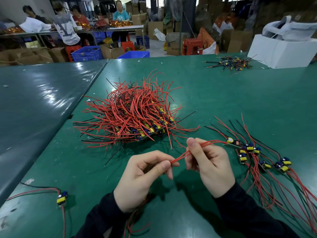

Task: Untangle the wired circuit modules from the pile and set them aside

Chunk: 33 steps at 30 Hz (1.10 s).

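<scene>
**Red leads of one module being held between both hands**

Holding a pair of thin red insulated wires (188, 152) above the green table mat (223, 93), near its front edge. Pinching the free ends between thumb and forefinger of the left hand (145, 177), remaining fingers curled inward. Gripping the same wires farther along with the right hand (207, 162), thumb pressed upright against them. Trailing from that grip to a small circuit module with a yellow capacitor (230, 140), hanging or resting just at the edge of the set-aside group of yellow-and-blue wired modules (264, 160) lying to the right, leads fanned toward the near corner. Sitting behind the hands, the large tangled pile of red and black wired modules (133, 114), apart from both hands. Lying alone at the near left, a single yellow-and-blue module (62, 199) with red and black leads. Resting at the far right, a smaller heap of modules (229, 63) beside a white box (277, 50).
</scene>
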Each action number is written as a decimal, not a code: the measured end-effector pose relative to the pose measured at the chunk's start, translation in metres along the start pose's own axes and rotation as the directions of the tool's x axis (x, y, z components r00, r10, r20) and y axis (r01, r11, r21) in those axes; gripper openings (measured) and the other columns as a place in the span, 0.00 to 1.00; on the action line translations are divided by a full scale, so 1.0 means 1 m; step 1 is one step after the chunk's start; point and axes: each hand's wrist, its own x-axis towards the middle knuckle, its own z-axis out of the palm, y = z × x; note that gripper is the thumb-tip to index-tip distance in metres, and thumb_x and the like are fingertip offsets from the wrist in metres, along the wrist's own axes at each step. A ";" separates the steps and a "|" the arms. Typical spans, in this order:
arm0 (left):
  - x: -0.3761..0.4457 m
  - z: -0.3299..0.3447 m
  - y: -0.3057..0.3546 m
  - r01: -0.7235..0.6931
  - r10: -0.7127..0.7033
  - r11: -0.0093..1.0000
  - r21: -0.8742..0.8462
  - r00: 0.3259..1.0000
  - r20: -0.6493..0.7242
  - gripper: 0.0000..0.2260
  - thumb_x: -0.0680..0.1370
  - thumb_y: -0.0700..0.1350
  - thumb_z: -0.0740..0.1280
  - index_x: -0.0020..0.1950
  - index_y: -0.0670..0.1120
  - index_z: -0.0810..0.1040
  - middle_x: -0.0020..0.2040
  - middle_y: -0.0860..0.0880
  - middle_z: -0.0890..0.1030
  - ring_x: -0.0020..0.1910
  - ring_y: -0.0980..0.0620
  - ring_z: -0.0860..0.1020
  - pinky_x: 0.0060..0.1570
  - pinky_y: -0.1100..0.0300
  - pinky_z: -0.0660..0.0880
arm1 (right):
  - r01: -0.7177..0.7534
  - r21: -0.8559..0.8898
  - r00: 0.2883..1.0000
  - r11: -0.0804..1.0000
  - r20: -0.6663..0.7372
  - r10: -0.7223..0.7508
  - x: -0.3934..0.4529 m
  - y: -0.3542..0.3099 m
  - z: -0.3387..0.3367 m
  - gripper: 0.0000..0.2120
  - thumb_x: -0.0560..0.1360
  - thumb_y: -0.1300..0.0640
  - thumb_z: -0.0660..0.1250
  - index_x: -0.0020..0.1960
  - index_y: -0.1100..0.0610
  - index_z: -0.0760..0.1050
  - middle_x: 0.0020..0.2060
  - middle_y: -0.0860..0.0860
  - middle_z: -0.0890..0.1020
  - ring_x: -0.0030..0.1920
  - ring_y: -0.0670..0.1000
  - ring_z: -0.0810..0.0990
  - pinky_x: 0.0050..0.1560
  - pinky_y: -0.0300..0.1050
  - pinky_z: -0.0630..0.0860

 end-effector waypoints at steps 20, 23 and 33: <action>-0.002 -0.001 -0.002 0.090 -0.094 0.974 0.210 0.996 0.008 0.08 0.76 0.47 0.64 0.45 0.49 0.83 0.30 0.50 0.81 0.33 0.56 0.76 0.39 0.61 0.71 | -0.715 0.462 0.658 0.525 0.190 0.729 0.014 0.007 -0.004 0.30 0.73 0.36 0.56 0.35 0.59 0.84 0.24 0.50 0.71 0.19 0.45 0.63 0.18 0.33 0.59; -0.002 -0.003 -0.002 0.008 0.033 0.934 0.358 0.993 -0.109 0.06 0.76 0.47 0.65 0.45 0.51 0.82 0.31 0.53 0.81 0.33 0.55 0.78 0.40 0.59 0.73 | -0.827 0.348 0.544 0.442 0.294 0.786 0.013 0.008 -0.006 0.33 0.75 0.35 0.54 0.34 0.59 0.83 0.23 0.51 0.72 0.18 0.46 0.64 0.17 0.33 0.60; -0.002 -0.009 0.003 -0.310 0.359 0.547 0.778 0.926 0.116 0.10 0.79 0.44 0.62 0.49 0.43 0.82 0.37 0.51 0.79 0.36 0.47 0.75 0.36 0.55 0.74 | -0.699 0.558 0.610 0.448 0.137 0.780 0.020 0.000 -0.012 0.14 0.60 0.49 0.71 0.37 0.54 0.70 0.22 0.47 0.67 0.18 0.42 0.60 0.15 0.32 0.55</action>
